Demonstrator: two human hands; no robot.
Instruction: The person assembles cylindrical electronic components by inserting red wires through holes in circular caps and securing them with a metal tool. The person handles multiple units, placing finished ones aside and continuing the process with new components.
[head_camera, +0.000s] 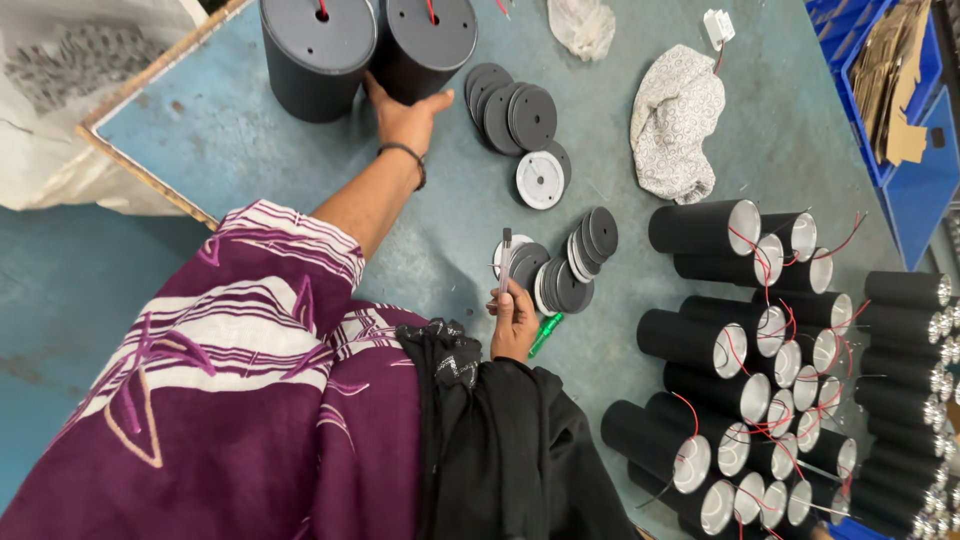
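My left hand (405, 115) reaches far across the blue table (220, 130) and clasps the near side of a large black cylinder (425, 40), which stands upright against a second large black cylinder (315, 50). Each has a red wire coming out of its top. My right hand (515, 322) stays close to my body and holds a thin grey tool (505, 258) upright. The tool's tip is beside a cluster of black and white discs (570, 265). A green-handled tool (545, 335) lies just right of this hand.
More black discs (515, 110) and a white disc (540, 180) lie mid-table. Several smaller black tubes with red wires (740, 350) lie at the right. A crumpled pale cloth (675, 120) is beyond them, and a blue crate of cardboard (900, 90) sits at the top right.
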